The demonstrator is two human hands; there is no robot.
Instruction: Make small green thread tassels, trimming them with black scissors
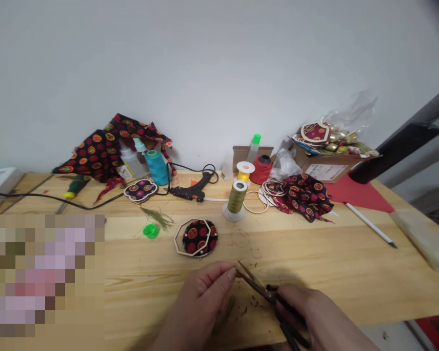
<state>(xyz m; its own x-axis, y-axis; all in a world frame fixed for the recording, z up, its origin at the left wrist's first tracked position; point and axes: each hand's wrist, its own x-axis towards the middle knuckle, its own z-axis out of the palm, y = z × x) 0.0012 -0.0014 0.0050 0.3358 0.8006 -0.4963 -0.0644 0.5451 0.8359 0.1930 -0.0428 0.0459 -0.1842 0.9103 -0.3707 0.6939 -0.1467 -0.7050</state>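
Note:
My right hand (310, 307) grips a pair of dark scissors (258, 287) by the handles, at the front of the wooden table. The blades are parted and point left, towards my other hand. My left hand (208, 297) is closed in a pinch, its thumb and forefinger right by the blades; what they hold is too small to make out. A blurred olive patch (227, 312) shows below those fingers. Dark snippets (245, 309) lie scattered under the scissors. Beyond my left hand lie a pale octagonal frame (176, 239) and a round patterned fabric piece (212, 239), partly overlapping.
Behind stand an olive thread spool (237, 200), a teal thread cone (157, 168) and a red one (262, 170). A black glue gun (190, 191) trails its cable. Patterned cloth (307, 197) and a filled carton (325, 170) are at right, a white pen (369, 224) nearer.

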